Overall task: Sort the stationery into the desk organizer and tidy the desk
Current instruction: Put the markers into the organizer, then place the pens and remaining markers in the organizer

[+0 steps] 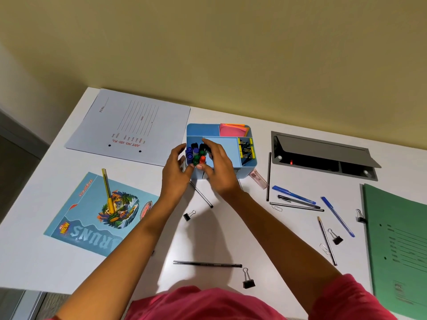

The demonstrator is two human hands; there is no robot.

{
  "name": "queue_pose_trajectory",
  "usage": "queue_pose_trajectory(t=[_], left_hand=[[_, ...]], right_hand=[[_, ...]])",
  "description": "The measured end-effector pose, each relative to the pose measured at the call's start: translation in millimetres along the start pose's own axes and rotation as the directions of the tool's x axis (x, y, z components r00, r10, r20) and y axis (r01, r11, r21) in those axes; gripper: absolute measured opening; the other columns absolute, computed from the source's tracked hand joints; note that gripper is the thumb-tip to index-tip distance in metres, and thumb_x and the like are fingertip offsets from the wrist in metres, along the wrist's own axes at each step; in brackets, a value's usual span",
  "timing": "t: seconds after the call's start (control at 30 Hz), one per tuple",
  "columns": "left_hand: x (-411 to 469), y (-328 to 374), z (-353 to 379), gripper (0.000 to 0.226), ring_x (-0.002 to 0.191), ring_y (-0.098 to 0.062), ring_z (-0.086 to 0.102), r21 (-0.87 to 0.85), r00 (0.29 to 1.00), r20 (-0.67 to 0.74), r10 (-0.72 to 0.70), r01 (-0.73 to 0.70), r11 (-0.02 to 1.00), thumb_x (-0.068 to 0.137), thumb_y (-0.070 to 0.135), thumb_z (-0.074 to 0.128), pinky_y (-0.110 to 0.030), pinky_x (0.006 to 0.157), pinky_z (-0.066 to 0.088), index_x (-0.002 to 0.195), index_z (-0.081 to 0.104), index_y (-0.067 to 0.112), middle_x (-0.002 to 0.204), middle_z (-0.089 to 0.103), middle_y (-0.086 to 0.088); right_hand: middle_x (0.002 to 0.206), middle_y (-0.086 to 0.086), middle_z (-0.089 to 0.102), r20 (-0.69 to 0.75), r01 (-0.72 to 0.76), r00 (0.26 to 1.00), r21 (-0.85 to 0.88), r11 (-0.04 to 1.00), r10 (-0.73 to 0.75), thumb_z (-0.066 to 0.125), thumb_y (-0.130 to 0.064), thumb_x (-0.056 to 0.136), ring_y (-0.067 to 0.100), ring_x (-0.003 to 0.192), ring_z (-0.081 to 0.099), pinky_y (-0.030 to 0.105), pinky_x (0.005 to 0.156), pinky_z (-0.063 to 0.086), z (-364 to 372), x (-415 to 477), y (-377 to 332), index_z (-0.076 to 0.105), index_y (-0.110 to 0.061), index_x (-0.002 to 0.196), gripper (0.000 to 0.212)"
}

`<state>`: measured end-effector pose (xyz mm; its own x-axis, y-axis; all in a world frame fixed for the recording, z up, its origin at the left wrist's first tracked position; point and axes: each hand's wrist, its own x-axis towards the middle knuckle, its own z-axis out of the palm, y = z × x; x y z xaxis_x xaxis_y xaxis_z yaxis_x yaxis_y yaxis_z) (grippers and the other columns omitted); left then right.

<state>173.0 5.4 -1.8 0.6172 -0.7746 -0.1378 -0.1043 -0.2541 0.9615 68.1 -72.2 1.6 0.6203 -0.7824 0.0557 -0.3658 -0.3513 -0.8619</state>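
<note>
A blue desk organizer (pixel 248 166) stands at the middle back of the white desk (pixel 254 239). Its front-left compartment holds a bundle of markers (pixel 196 155) with blue, black, green and red caps. My left hand (pixel 176 172) curls round the left side of the bundle. My right hand (pixel 218 169) arches over it, fingers on the far side and thumb against the near side. Pink and orange sticky notes (pixel 233 130) fill the back compartment. Yellow-and-black binder clips (pixel 246 150) fill the right one.
Pencils (pixel 208 264), two blue pens (pixel 337 215), black binder clips (pixel 248 280) and paper clips (pixel 276 207) lie loose, mostly to the right. A green folder (pixel 397 250) is far right, a notebook (pixel 92 218) with a yellow pen (pixel 107 190) left, a pale file (pixel 131 121) back left. An open grey cable hatch (pixel 323 155) is back right.
</note>
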Motion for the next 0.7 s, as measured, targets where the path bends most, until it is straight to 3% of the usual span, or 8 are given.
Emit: queue_pose_trajectory(t=[0.1, 0.17, 0.23, 0.33, 0.4, 0.57, 0.7], left_hand=[[-5, -1, 5, 0.053, 0.130, -0.022, 0.046, -0.012, 0.993, -0.051, -0.110, 0.109, 0.994, 0.092, 0.015, 0.059, -0.022, 0.094, 0.040, 0.140, 0.036, 0.018, 0.146, 0.043, -0.001], [-3, -9, 5, 0.052, 0.128, -0.023, 0.048, -0.033, 0.974, -0.047, -0.224, 0.222, 0.974, 0.092, 0.024, 0.059, -0.030, 0.102, 0.040, 0.140, 0.038, 0.019, 0.144, 0.045, -0.002], [1, -17, 4, 0.054, 0.125, -0.025, 0.050, -0.106, 0.931, -0.005, -0.366, 0.363, 0.926, 0.090, 0.034, 0.059, -0.044, 0.104, 0.043, 0.139, 0.041, 0.019, 0.141, 0.048, -0.005], [6, -21, 4, 0.053, 0.115, -0.027, 0.056, -0.205, 0.864, 0.078, -0.497, 0.502, 0.840, 0.091, 0.037, 0.056, -0.043, 0.092, 0.052, 0.137, 0.044, 0.014, 0.133, 0.054, -0.010], [5, -19, 6, 0.048, 0.110, -0.029, 0.058, -0.220, 0.862, 0.094, -0.498, 0.506, 0.834, 0.095, 0.033, 0.051, -0.042, 0.089, 0.053, 0.137, 0.045, 0.013, 0.125, 0.058, -0.010], [6, -13, 9, 0.034, 0.092, -0.031, 0.063, -0.147, 0.917, 0.069, -0.394, 0.400, 0.905, 0.101, 0.025, 0.037, -0.049, 0.092, 0.052, 0.130, 0.053, 0.018, 0.097, 0.063, -0.004], [11, -10, 5, 0.024, 0.083, -0.020, 0.058, -0.114, 0.940, 0.025, -0.340, 0.340, 0.933, 0.101, 0.019, 0.035, -0.049, 0.093, 0.051, 0.107, 0.057, 0.027, 0.089, 0.060, 0.001]], right_hand=[[0.132, 0.007, 0.049, -0.155, 0.092, 0.984, -0.001, 0.996, -0.091, 0.061, -0.005, 0.089, 0.015, 0.124, 0.048, 0.026, 0.105, 0.040, -9, -16, 7, 0.042, -0.009, 0.136, 0.051], [0.121, 0.008, 0.054, -0.282, 0.135, 0.949, -0.041, 0.990, -0.141, 0.059, -0.001, 0.089, 0.013, 0.114, 0.053, 0.022, 0.099, 0.044, -16, -29, 14, 0.050, -0.004, 0.128, 0.040], [0.114, 0.009, 0.057, -0.378, 0.050, 0.922, -0.101, 0.994, -0.085, 0.057, -0.001, 0.090, 0.013, 0.106, 0.056, 0.019, 0.093, 0.046, -23, -40, 23, 0.054, -0.005, 0.120, 0.031], [0.106, 0.010, 0.058, -0.472, -0.007, 0.876, -0.214, 0.977, -0.097, 0.056, -0.001, 0.091, 0.014, 0.097, 0.055, 0.015, 0.087, 0.043, -34, -59, 45, 0.054, -0.004, 0.115, 0.024], [0.103, 0.010, 0.059, -0.493, -0.015, 0.862, -0.261, 0.965, -0.120, 0.056, -0.001, 0.091, 0.015, 0.091, 0.055, 0.011, 0.083, 0.042, -40, -71, 62, 0.055, -0.002, 0.114, 0.023], [0.106, 0.014, 0.061, -0.516, -0.174, 0.857, -0.272, 0.946, 0.009, 0.053, -0.003, 0.092, 0.024, 0.094, 0.060, 0.026, 0.078, 0.051, -48, -91, 89, 0.057, -0.003, 0.113, 0.021], [0.105, 0.017, 0.062, -0.529, -0.224, 0.847, -0.279, 0.934, 0.045, 0.050, -0.002, 0.093, 0.026, 0.098, 0.059, 0.024, 0.077, 0.048, -55, -103, 100, 0.059, -0.002, 0.106, 0.016]])
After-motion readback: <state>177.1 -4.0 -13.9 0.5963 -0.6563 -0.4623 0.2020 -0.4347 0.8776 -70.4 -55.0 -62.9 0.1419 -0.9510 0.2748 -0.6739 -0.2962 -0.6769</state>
